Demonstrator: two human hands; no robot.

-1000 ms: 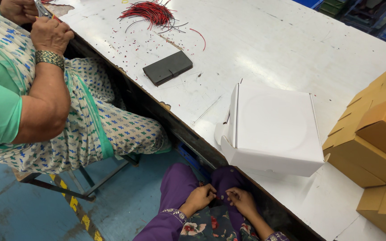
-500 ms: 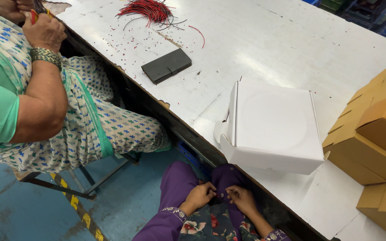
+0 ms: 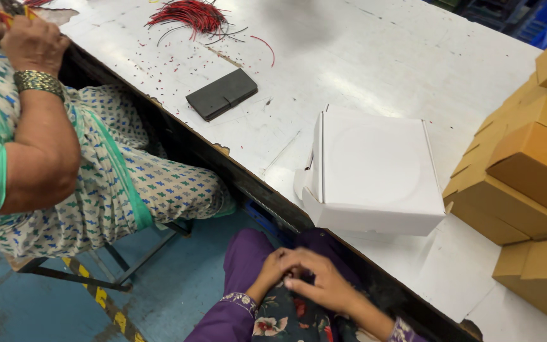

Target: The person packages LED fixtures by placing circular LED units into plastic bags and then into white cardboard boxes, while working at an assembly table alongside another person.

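I am keeping my left hand (image 3: 272,269) and right hand (image 3: 325,283) together in my lap, fingers curled; what they are pinching is hidden. The closed white cardboard box (image 3: 375,174) is lying just above them on the white bench (image 3: 362,57).

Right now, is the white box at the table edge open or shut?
Shut: the white box has its lid folded flat on top, nothing inside visible.
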